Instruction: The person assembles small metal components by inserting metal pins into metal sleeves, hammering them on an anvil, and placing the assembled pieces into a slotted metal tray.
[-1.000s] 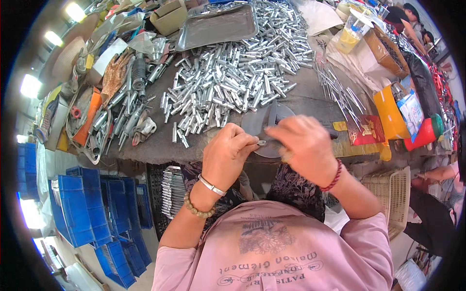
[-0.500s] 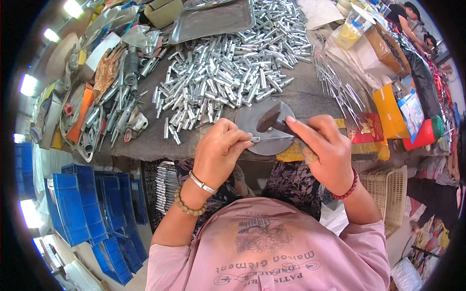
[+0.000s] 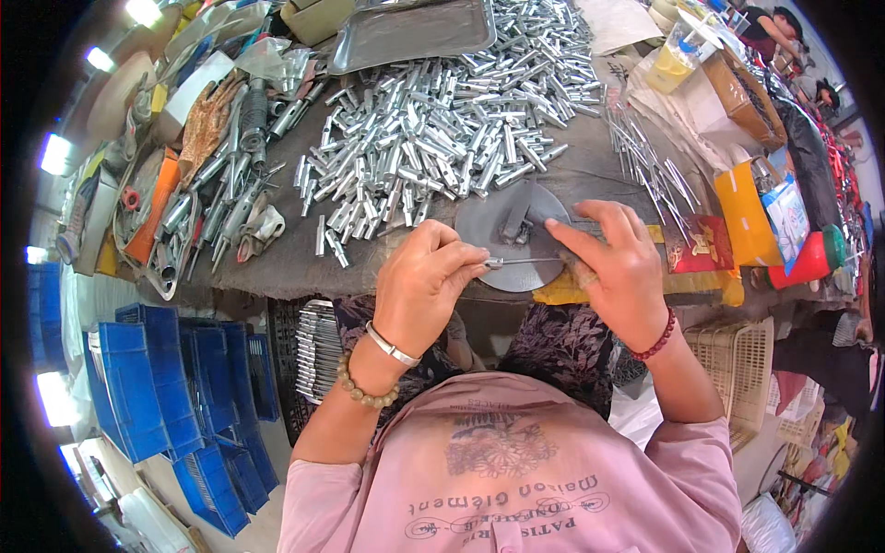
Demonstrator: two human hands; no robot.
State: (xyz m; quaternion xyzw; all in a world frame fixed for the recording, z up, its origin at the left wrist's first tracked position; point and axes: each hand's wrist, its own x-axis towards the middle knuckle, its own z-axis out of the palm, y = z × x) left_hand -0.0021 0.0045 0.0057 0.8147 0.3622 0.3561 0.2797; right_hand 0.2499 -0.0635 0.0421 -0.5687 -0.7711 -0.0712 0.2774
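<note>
My left hand [image 3: 422,281] pinches a small silver metal tube [image 3: 495,263] between thumb and forefinger at the near side of a round grey metal disc [image 3: 516,276]. From the tube a thin metal rod [image 3: 535,261] points right, toward my other hand. My right hand [image 3: 622,272] is closed around the hammer's handle, whose worn end [image 3: 582,273] shows below the fingers. The dark hammer head [image 3: 518,221], smeared by motion, is over the disc. Beyond the disc lies a large heap of silver tubes [image 3: 433,138].
Thin rods [image 3: 645,166] lie right of the heap, with a metal tray [image 3: 415,37] behind it. Tools and a stained glove [image 3: 207,124] crowd the left. A yellow box [image 3: 745,212] and red jar [image 3: 802,260] stand right. Blue bins [image 3: 147,387] are below left.
The hammer head has swung from upright and tilted to a blurred position over the disc. My right hand has turned slightly. My left hand keeps its pinch on the tube.
</note>
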